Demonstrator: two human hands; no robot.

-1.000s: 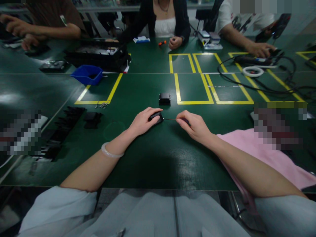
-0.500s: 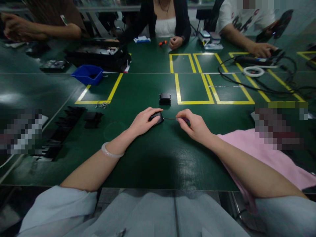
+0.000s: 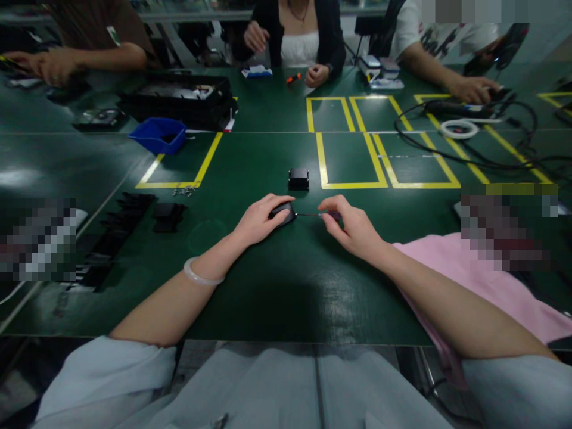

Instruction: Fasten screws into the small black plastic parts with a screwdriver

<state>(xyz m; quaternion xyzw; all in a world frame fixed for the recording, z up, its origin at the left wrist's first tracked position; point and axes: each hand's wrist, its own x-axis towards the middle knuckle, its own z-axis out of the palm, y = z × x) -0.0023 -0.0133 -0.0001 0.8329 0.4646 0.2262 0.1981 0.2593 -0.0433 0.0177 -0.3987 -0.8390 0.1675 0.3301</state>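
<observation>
My left hand [image 3: 263,219] is closed around a small black plastic part [image 3: 286,215] and presses it against the green table [image 3: 286,298]. In my right hand [image 3: 351,223] is a screwdriver [image 3: 308,214], its handle pinched between thumb and fingers. The thin metal shaft points left, and its tip meets the right end of the black part. Whether a screw sits at the tip is too small to tell. Just beyond my hands stands another black part [image 3: 298,179] with small metal bits at its sides.
Loose screws [image 3: 185,190] lie near a blue bin [image 3: 158,136] at the left. Black parts [image 3: 167,216] are stacked nearer, beside a long row of black pieces [image 3: 116,238]. A pink cloth [image 3: 451,268] lies under my right forearm. Cables [image 3: 460,128] and several co-workers are across the table.
My hands, the black part and the screwdriver hold nearly the same place, with a slight shift of my right fingers. Across the table, a co-worker's hand has risen from the black tray.
</observation>
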